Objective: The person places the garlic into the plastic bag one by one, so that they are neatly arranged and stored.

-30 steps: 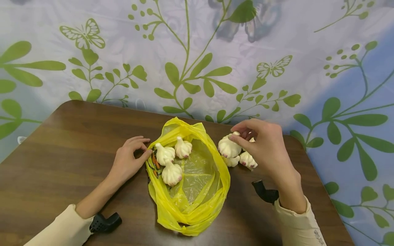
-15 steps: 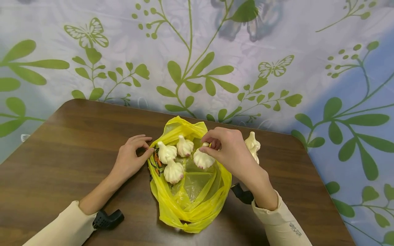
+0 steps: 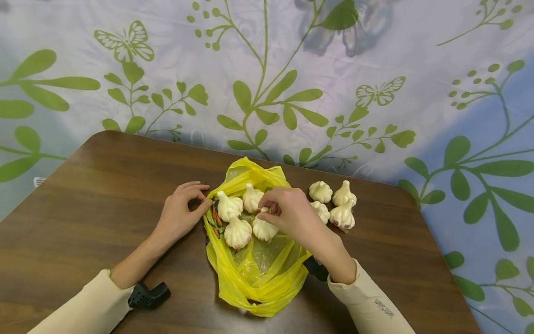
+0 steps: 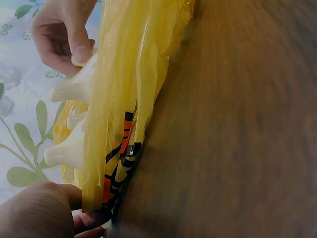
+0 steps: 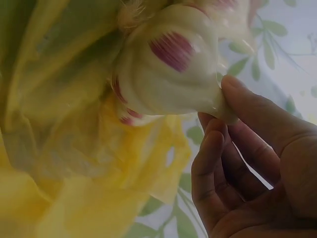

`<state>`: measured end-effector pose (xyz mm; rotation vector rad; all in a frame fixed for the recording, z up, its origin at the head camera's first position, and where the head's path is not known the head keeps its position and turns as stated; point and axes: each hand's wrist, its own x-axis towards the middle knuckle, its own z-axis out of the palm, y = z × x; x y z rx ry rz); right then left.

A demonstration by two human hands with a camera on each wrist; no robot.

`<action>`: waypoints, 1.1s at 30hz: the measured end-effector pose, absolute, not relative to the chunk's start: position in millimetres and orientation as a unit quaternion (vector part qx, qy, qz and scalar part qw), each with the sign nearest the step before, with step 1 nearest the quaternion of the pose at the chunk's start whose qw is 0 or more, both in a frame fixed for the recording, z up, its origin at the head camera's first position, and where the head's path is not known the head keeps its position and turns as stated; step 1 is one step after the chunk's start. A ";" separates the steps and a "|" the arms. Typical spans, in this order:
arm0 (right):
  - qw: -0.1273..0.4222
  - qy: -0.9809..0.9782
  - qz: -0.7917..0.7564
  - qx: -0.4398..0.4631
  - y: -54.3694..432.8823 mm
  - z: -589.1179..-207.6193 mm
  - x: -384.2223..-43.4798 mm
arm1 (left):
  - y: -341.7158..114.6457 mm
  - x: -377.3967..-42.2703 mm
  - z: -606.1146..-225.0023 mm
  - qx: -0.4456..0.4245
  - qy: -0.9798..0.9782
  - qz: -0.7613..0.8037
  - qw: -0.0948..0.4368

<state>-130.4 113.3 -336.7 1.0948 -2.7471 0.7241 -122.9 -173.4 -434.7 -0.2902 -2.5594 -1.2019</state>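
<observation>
A yellow plastic bag (image 3: 267,297) lies with its mouth spread wide on the brown table. Inside it, on the left, sit three white garlic bulbs, one of them the front bulb (image 3: 238,233). By its neck, my right hand (image 3: 294,215) pinches another garlic bulb (image 3: 264,228) over the bag, beside those three. The right wrist view shows purple streaks on this held bulb (image 5: 166,59). At the bag's left rim my left hand (image 3: 180,211) pinches the yellow plastic between thumb and fingers, as the left wrist view shows with the thumb (image 4: 69,194) over the edge.
Several more garlic bulbs stand right of the bag, including one at the back (image 3: 320,191) and one at the front right (image 3: 343,215). The wooden table (image 3: 125,185) reaches back to a wall hanging (image 3: 167,69) printed with leaves and butterflies.
My right hand has carried a garlic bulb leftward from the group at the right into the bag's mouth, then lowered it beside the others. The left hand keeps its place at the rim.
</observation>
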 end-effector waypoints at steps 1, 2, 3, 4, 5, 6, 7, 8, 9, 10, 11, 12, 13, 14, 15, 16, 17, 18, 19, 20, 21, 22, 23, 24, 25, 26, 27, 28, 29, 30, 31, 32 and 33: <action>0.044 -0.902 0.236 0.359 112.4 -339.1 -130.7 | -173.2 -122.8 -435.4 -0.100 -0.890 -0.419 0.148; 0.038 -0.903 0.236 0.356 111.4 -341.1 -130.9 | -173.1 -122.8 -435.9 -0.099 -0.890 -0.419 0.149; 0.034 -0.904 0.235 0.355 110.5 -343.0 -131.0 | -173.1 -122.7 -436.0 -0.099 -0.890 -0.419 0.149; 0.030 -0.906 0.234 0.352 109.8 -344.4 -131.0 | -173.1 -122.7 -436.0 -0.099 -0.890 -0.418 0.150; 0.027 -0.907 0.234 0.350 109.2 -345.6 -130.9 | -173.1 -122.7 -436.0 -0.099 -0.890 -0.418 0.150; 0.024 -0.908 0.232 0.349 108.7 -346.5 -130.9 | -173.2 -122.7 -435.9 -0.098 -0.891 -0.418 0.150; 0.023 -0.909 0.230 0.348 108.3 -347.3 -130.9 | -173.2 -122.6 -435.8 -0.098 -0.891 -0.417 0.150; 0.022 -0.909 0.227 0.348 108.0 -347.9 -130.9 | -173.3 -122.5 -435.8 -0.098 -0.892 -0.416 0.150; 0.021 -0.910 0.224 0.348 107.9 -348.2 -130.9 | -173.3 -122.3 -435.9 -0.097 -0.892 -0.415 0.150; 0.019 -0.911 0.221 0.349 107.9 -348.1 -130.9 | -173.4 -122.2 -436.0 -0.096 -0.892 -0.415 0.150; 0.017 -0.911 0.219 0.348 108.1 -347.9 -131.0 | -173.4 -122.0 -436.2 -0.095 -0.893 -0.414 0.151; 0.015 -0.912 0.216 0.347 108.7 -347.5 -131.2 | -173.4 -121.8 -436.0 -0.096 -0.893 -0.414 0.151; 0.014 -0.913 0.215 0.347 109.4 -346.7 -131.4 | -173.4 -121.7 -435.9 -0.096 -0.893 -0.414 0.152; 0.012 -0.913 0.215 0.346 110.5 -345.5 -131.7 | -173.2 -121.7 -435.7 -0.096 -0.892 -0.414 0.152; 0.013 -0.914 0.215 0.345 111.8 -344.0 -132.1 | -173.1 -121.7 -435.6 -0.097 -0.892 -0.415 0.152; 0.014 -0.914 0.217 0.343 113.5 -342.4 -132.5 | -172.9 -121.7 -435.6 -0.097 -0.891 -0.416 0.152; 0.015 -0.914 0.220 0.340 115.2 -340.7 -132.9 | -172.6 -121.8 -435.7 -0.098 -0.892 -0.415 0.152; 0.017 -0.914 0.224 0.338 117.1 -338.9 -133.3 | -172.3 -121.8 -435.7 -0.098 -0.891 -0.416 0.151; 0.019 -0.914 0.230 0.335 118.9 -336.8 -133.7 | -171.9 -122.0 -435.4 -0.098 -0.891 -0.417 0.151; 0.020 -0.914 0.234 0.331 120.7 -335.0 -134.1 | -171.4 -122.1 -435.2 -0.098 -0.891 -0.417 0.150; 0.023 -0.914 0.237 0.328 122.3 -333.3 -134.4 | -171.1 -122.1 -435.2 -0.098 -0.891 -0.417 0.150; 0.024 -0.914 0.240 0.325 123.5 -331.9 -134.6 | -170.8 -122.1 -435.1 -0.098 -0.891 -0.417 0.149; 0.026 -0.914 0.243 0.323 124.4 -330.9 -135.1 | -170.6 -122.0 -435.0 -0.098 -0.891 -0.417 0.149; 0.028 -0.914 0.245 0.321 125.1 -330.2 -135.4 | -170.5 -121.9 -434.9 -0.098 -0.891 -0.417 0.149; 0.029 -0.914 0.247 0.320 125.4 -329.5 -135.7 | -170.6 -121.9 -434.9 -0.098 -0.891 -0.417 0.149; 0.030 -0.914 0.247 0.321 125.7 -329.3 -135.9 | -170.7 -121.8 -434.8 -0.097 -0.891 -0.417 0.150; 0.031 -0.913 0.247 0.322 125.7 -329.2 -136.2 | -170.8 -121.8 -434.8 -0.097 -0.891 -0.417 0.151; 0.031 -0.913 0.248 0.323 125.8 -329.2 -136.5 | -170.9 -121.7 -434.5 -0.097 -0.891 -0.417 0.152; 0.031 -0.912 0.248 0.325 125.9 -329.2 -136.7 | -171.0 -121.6 -434.4 -0.097 -0.890 -0.418 0.152; 0.031 -0.913 0.247 0.325 126.1 -329.1 -136.8 | -171.1 -121.4 -434.2 -0.097 -0.890 -0.418 0.153; 0.032 -0.913 0.246 0.324 126.5 -328.9 -136.8 | -171.2 -121.3 -434.1 -0.097 -0.890 -0.418 0.153; 0.033 -0.913 0.245 0.324 127.0 -328.6 -136.8 | -171.4 -121.2 -433.9 -0.097 -0.890 -0.419 0.153; 0.036 -0.914 0.244 0.323 127.6 -328.0 -136.7 | -171.5 -121.1 -434.0 -0.097 -0.890 -0.419 0.153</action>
